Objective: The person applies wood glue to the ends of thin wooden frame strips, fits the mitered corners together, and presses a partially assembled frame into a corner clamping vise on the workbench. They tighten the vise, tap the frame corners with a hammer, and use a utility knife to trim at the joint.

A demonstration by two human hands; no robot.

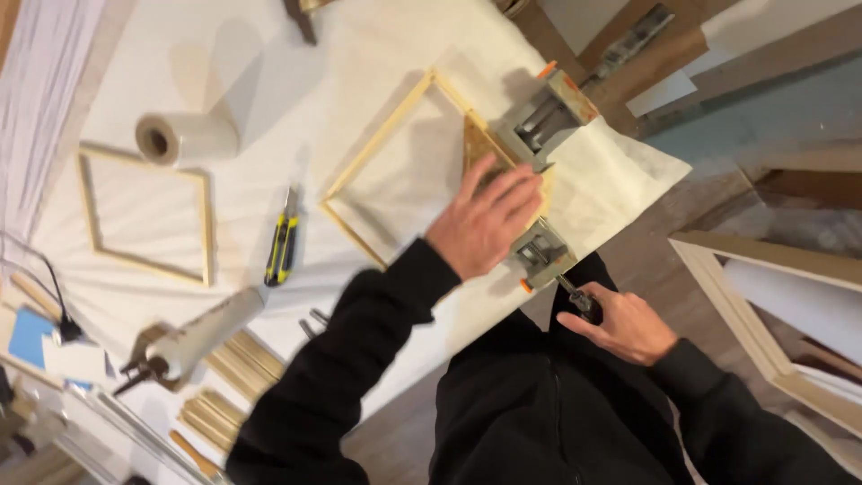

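right hand point(624, 325) gripping clamp handle point(585, 305), left hand point(485, 220) pressing frame point(395, 135)

Left hand point(485, 224) lies flat, fingers spread; right hand point(620, 323) seems curled into a fist.

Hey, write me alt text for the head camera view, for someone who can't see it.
A person in black sleeves presses the left hand flat on a wooden frame held in corner clamps on a white-covered table, while the right hand grips a clamp's dark handle. A yellow utility knife, another frame and a roll lie nearby.
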